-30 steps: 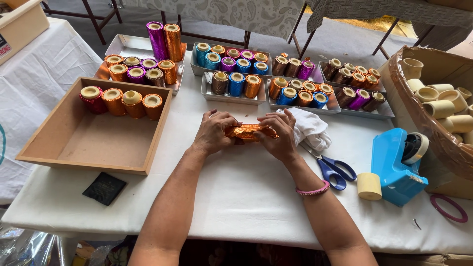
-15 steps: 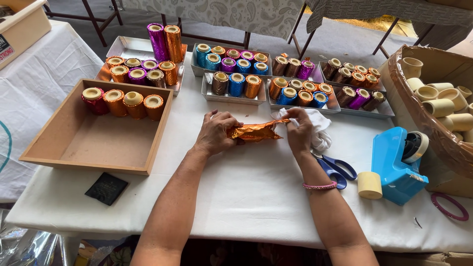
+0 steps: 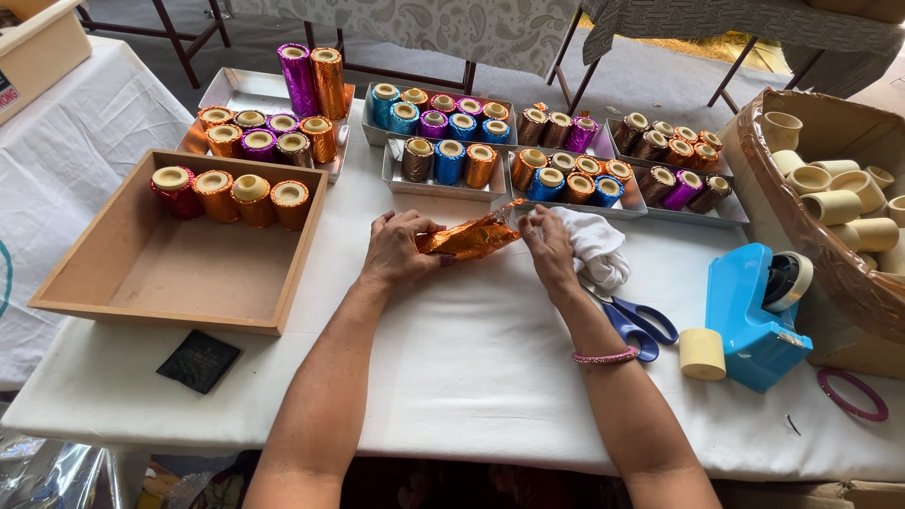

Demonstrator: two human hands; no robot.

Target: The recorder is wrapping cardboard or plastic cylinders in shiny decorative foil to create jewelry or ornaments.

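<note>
We wrap the orange foil [image 3: 468, 238] best by keeping it taut between both hands and smoothing it tight round the roll inside, so the sheet neither creases nor tears at the ends. Our left hand [image 3: 400, 250] is closed round the foil's left end, and our right hand [image 3: 548, 242] pinches its right tip between fingers and thumb. The foil sits just above the worktop [image 3: 471, 368], between the two hands, with the white cloth [image 3: 596, 247] just beside the right one.
</note>
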